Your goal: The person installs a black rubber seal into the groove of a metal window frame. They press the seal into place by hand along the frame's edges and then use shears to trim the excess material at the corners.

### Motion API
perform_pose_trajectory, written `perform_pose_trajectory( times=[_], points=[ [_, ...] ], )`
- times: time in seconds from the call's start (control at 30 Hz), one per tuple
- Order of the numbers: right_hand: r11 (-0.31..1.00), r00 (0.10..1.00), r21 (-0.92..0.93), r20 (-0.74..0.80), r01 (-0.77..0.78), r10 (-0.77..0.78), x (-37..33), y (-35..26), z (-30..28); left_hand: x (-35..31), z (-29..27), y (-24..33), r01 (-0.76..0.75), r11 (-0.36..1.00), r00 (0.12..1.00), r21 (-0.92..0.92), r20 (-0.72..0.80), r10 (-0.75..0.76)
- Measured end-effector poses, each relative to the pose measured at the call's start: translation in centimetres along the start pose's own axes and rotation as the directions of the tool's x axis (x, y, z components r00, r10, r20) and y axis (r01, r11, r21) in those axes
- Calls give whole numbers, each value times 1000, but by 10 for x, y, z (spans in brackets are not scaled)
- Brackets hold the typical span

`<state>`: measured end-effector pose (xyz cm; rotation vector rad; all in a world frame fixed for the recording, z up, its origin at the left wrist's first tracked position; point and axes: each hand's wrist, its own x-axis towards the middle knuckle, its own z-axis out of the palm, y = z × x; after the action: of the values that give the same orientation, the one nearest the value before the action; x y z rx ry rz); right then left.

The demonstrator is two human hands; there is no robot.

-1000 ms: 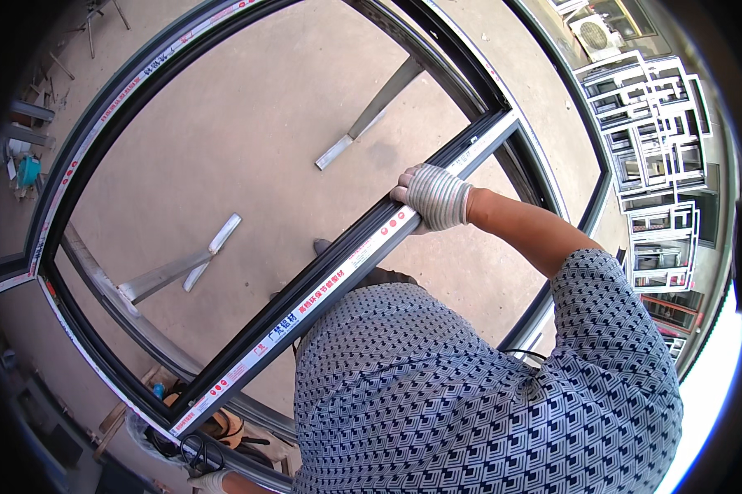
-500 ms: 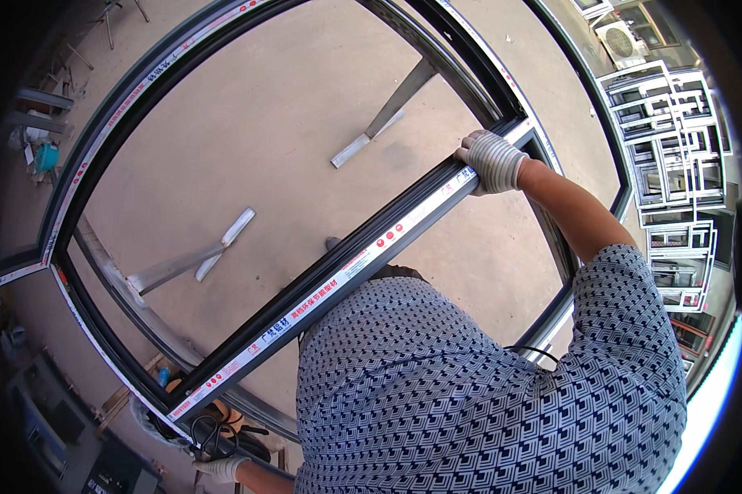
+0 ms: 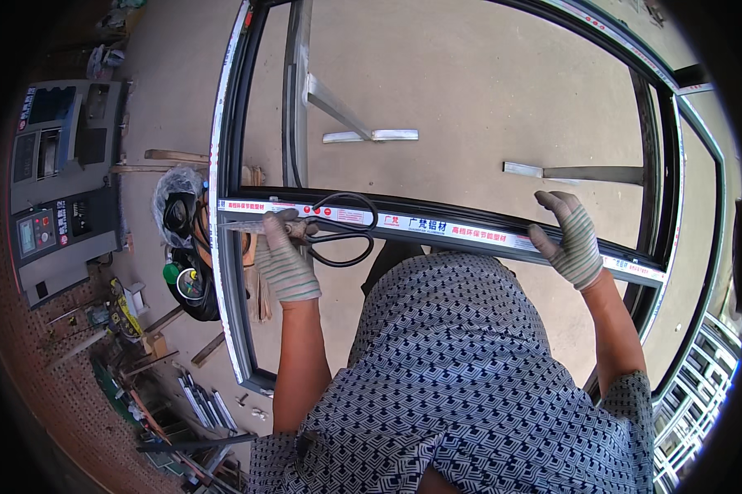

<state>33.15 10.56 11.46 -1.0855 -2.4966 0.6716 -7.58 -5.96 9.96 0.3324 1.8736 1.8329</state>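
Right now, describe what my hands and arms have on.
Your left hand and right hand wear pale knitted fabric gloves with thin stripes and greyish fingers. Your forearms are bare below short light-grey fabric sleeves with a dark navy geometric pattern.

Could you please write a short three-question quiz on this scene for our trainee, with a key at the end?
1. Open: What tool does the left hand hold?
2. True or false: The right hand, at the crossbar, is open, its thumb apart from its fingers.
3. Multiple choice: Where in the picture is the grey machine with a control panel?
a) Left of the window frame
b) Right of the window frame
c) Inside the window frame's opening

Key:
1. Scissors with large black loop handles.
2. True.
3. a
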Motion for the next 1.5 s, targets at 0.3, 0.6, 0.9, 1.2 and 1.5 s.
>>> perform_pose_trajectory(
  times=[0.3, 0.6, 0.9, 1.2, 1.5],
  points=[
    [966, 942, -37, 231, 257, -242, 127, -162, 58, -11, 60, 46, 59, 991, 917, 116, 385, -100],
    [989, 955, 88, 264, 116, -136, 162, -185, 80, 12, 30, 45, 74, 997, 860, -7, 506, -60],
    [995, 788, -53, 608, -82, 98, 227, -188, 77, 86, -113, -4, -214, 875, 933, 435, -176, 315],
    [1000, 378, 6, 926, -16, 1, 295, -201, 125, 86, -166, -16, 167, 542, 938, 824, -302, 171],
    [948, 208, -30, 977, 317, -39, 352, -216, 156, 79, -169, -7, 208, 585, 941, 784, -323, 99]
  ],
)
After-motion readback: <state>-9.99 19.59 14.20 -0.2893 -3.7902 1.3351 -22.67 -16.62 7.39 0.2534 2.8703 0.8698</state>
